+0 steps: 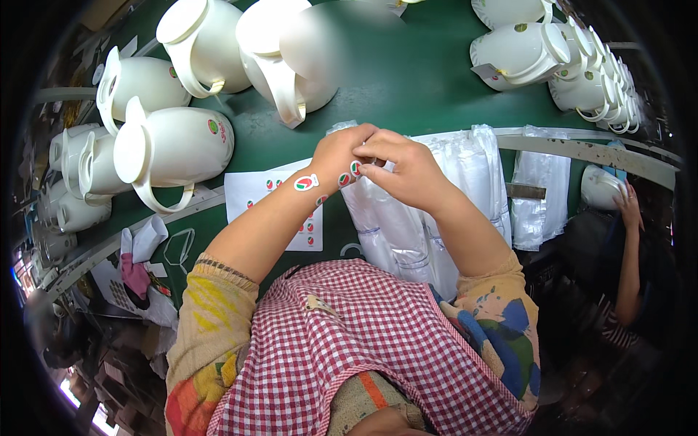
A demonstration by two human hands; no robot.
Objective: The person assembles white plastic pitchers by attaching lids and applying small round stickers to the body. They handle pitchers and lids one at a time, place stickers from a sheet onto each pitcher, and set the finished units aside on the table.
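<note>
Several red, green and white oval stickers [306, 183] are stuck along my left wrist and forearm. My left hand [340, 154] is bent inward over the plastic bags, its fingertips mostly hidden by my other hand. Reaching across it, my right hand [408, 166] has its thumb and fingers pinched at the edge of a sticker [355, 168] on the back of my left hand. Beneath my left forearm lies a white sheet of stickers [243, 190], with rows of the same round marks. Under my hands is a stack of clear plastic bags [451, 218].
White lidded jugs with handles [178, 145] stand on the green table [407, 73] at the left and top. More jugs [516, 54] fill the far right. A metal rail [582, 151] edges the table. At right, another person's hand [630, 206] touches a white jug [600, 187].
</note>
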